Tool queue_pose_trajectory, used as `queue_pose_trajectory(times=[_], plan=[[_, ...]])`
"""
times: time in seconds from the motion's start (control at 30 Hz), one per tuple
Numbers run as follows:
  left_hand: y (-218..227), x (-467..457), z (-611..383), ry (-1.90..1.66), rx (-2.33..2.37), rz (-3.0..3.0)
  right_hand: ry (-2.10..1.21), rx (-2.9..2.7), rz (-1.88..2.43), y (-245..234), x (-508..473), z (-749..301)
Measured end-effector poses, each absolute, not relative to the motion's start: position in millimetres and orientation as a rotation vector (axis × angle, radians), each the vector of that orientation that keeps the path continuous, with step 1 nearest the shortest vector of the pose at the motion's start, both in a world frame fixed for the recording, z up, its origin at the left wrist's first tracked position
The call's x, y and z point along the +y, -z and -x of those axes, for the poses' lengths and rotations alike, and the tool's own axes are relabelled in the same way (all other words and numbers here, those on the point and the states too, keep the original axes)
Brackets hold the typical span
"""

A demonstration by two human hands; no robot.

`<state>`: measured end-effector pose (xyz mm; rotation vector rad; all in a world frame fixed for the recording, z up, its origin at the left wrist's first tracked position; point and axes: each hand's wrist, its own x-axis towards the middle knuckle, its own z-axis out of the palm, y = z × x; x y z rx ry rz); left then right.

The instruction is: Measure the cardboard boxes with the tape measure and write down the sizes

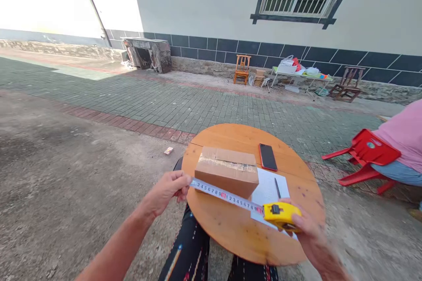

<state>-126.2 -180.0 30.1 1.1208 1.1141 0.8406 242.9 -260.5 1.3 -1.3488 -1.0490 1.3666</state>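
Observation:
A yellow tape measure [282, 215] is gripped in my right hand [306, 224], over the near right part of the round wooden table [227, 232]. Its white blade [227, 196] is pulled out to the left, with my left hand [171, 185] pinching the free end. The blade runs slantwise along the near long side of a taped cardboard box [227, 169]; whether it touches the box I cannot tell. Partly under the tape measure lies white paper [265, 186], with a dark pen [277, 188] on it.
A phone [268, 156] in a red case lies behind the paper. To the right, a person in pink [404, 136] sits on a red plastic chair [372, 149]. By the far wall stand a wooden chair [242, 69], a cluttered folding table [301, 75] and a dark chair [349, 83].

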Motion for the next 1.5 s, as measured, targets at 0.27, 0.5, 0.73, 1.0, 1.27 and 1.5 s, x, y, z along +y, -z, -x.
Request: queue_pose_trajectory(times=[0.27, 0.5, 0.73, 1.0, 1.27, 1.5], plan=[[-39.3, -66.8, 120.4, -0.73, 1.319, -1.358, -0.941, -1.2, 1.445, -58.8, -149.9, -255.8], [-28.2, -54.6, 113.6, -0.613, 1.343, -1.416, -0.998, -1.1, 1.506, -36.7, -124.4, -274.0], [-24.8, -50.5, 106.5, -0.595, 1.332, -1.522, -1.085, -0.95, 1.42, -28.5, -124.3, -284.8], [-32.0, -53.7, 107.7, -0.543, 1.348, -1.569, -1.152, -0.939, 1.367, -16.1, -121.6, -296.5], [-17.5, -48.4, 117.0, -0.523, 1.33, -1.632, -1.182, -1.043, 1.384, -14.5, -124.9, -298.6], [-19.4, -52.4, 113.8, -0.561, 1.367, -1.642, -1.136, -1.031, 1.398, -24.8, -127.2, -288.5]])
